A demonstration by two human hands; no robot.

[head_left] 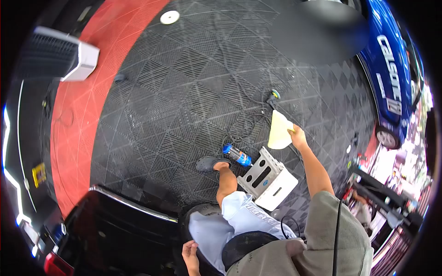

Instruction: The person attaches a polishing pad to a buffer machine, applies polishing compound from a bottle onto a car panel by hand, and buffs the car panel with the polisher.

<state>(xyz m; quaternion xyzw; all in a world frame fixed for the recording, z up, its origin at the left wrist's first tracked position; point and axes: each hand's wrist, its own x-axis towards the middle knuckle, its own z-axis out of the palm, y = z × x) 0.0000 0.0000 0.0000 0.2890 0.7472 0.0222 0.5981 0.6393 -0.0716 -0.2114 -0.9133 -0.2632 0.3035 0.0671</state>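
My right hand (298, 136) is stretched out over the floor, its fingers closed on the edge of a pale yellow cloth (279, 132) that hangs down flat. Below the cloth stands a white plastic step stool (276, 186). A bottle with a blue cap and blue base (237, 155) lies or leans beside the stool, near my foot in a dark clog (210, 163). Near my thigh, my left hand (189, 251) has loosely bent fingers and shows nothing in them. It is close to the glossy black car panel (124, 230).
A corded tool with a green and yellow round pad (275, 94) lies on the black tiled floor (184, 101), its cable looping nearby. A blue car (386, 69) stands at right. A white disc (170, 17) and a white-cornered unit (83, 60) are farther off.
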